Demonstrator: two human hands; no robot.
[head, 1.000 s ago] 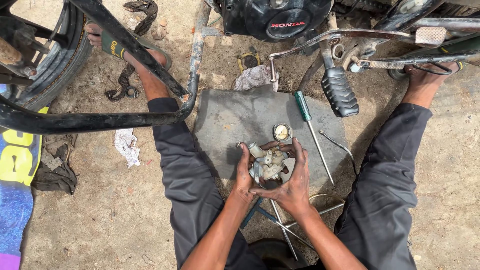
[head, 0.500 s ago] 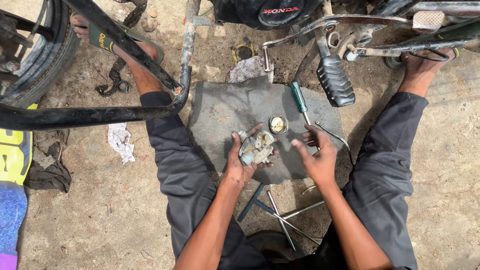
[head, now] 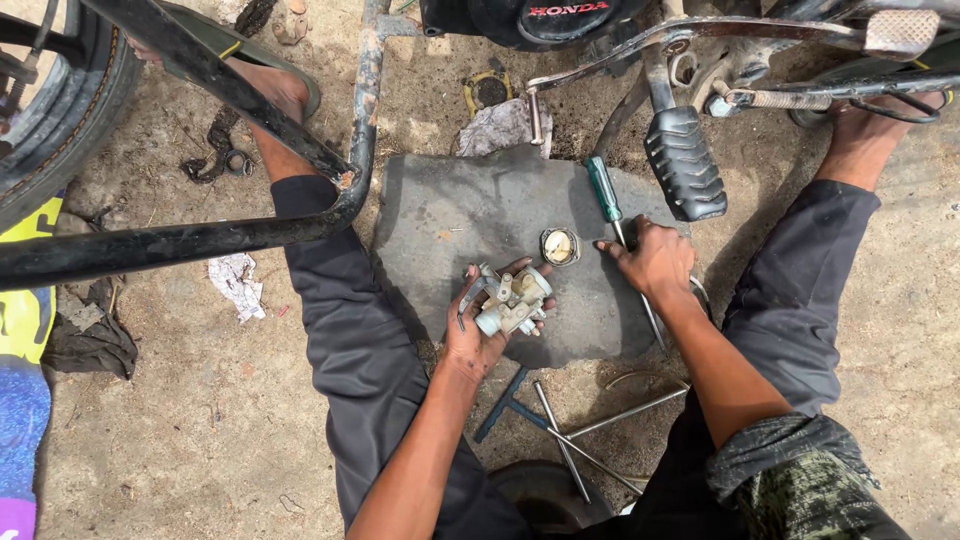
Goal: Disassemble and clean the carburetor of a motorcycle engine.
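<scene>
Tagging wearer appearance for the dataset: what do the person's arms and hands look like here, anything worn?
Both arms are bare to above the elbow; no sleeves, gloves, watch or rings visible. The left hand and right hand look smudged with grime. Dark grey trousers cover the legs; a camouflage-patterned cloth sits at the lower right.

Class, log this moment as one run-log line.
left hand: holds small grey metal carburettor | right hand: on green-handled screwdriver | surface: flat grey stone slab
</scene>
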